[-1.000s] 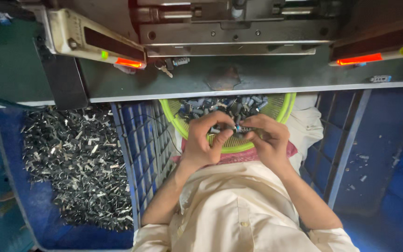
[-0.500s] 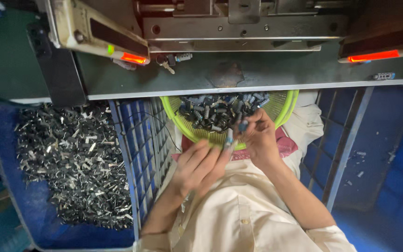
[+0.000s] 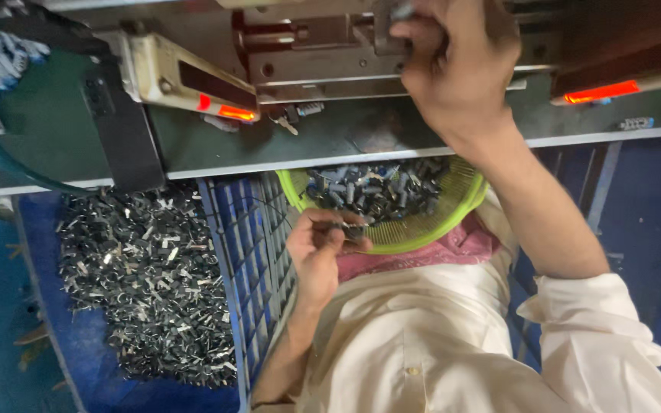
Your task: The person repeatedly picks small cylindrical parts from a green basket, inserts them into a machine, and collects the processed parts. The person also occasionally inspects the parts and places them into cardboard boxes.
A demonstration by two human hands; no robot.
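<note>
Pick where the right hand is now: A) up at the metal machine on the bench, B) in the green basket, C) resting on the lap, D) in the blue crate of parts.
A: the right hand is raised to the machine above the bench edge, while the left hand stays low at the rim of the green basket.

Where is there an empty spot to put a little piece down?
The grey bench top is bare between the black post and the right hand, save a few small bits. The green basket and the blue crate are crowded with parts.
</note>
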